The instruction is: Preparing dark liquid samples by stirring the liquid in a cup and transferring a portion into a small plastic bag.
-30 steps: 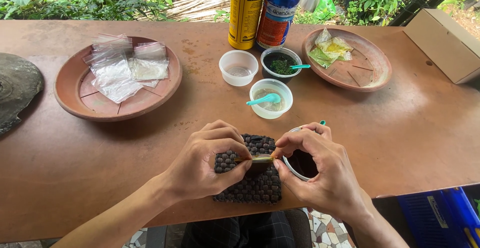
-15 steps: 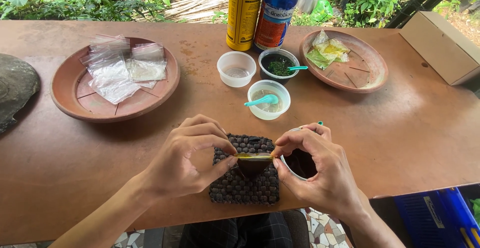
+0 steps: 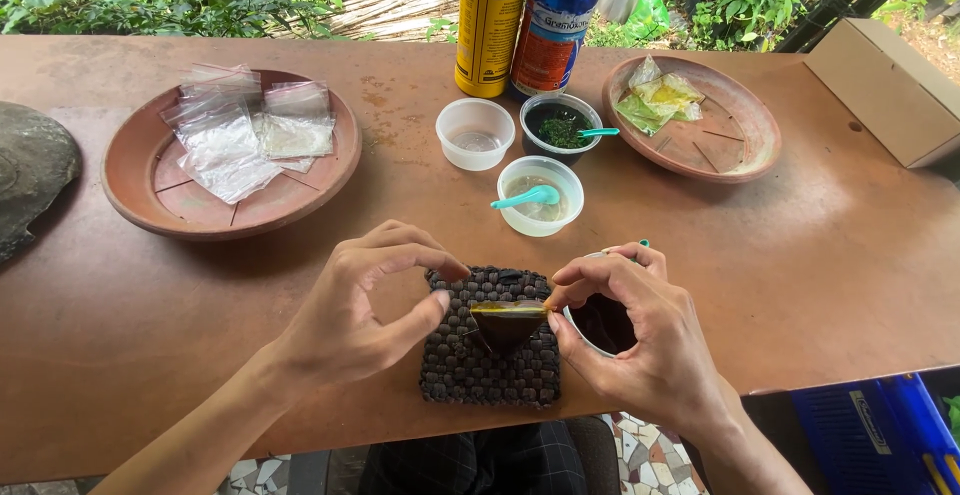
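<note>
A small clear bag [image 3: 505, 320] filled with dark stuff stands upright on a dark woven mat [image 3: 490, 380] at the near table edge. My right hand [image 3: 650, 355] pinches the right end of the bag's top strip between thumb and forefinger. My left hand [image 3: 345, 320] hovers at the bag's left end with thumb and forefinger apart, a small gap from the strip. Partly hidden under my right hand is a white cup [image 3: 603, 323] of dark stuff.
A clay plate [image 3: 150, 195] at the left holds empty clear bags [image 3: 235, 130]; another clay plate [image 3: 740, 150] at the right holds greenish filled bags [image 3: 660, 100]. Three small cups [image 3: 540, 200], a yellow can [image 3: 492, 20] and a blue bottle [image 3: 555, 25] stand mid-table. A cardboard box [image 3: 880, 90] sits far right.
My left fingers have opened and come off the bag's left end. The bag now stands on the mat, held only by my right hand.
</note>
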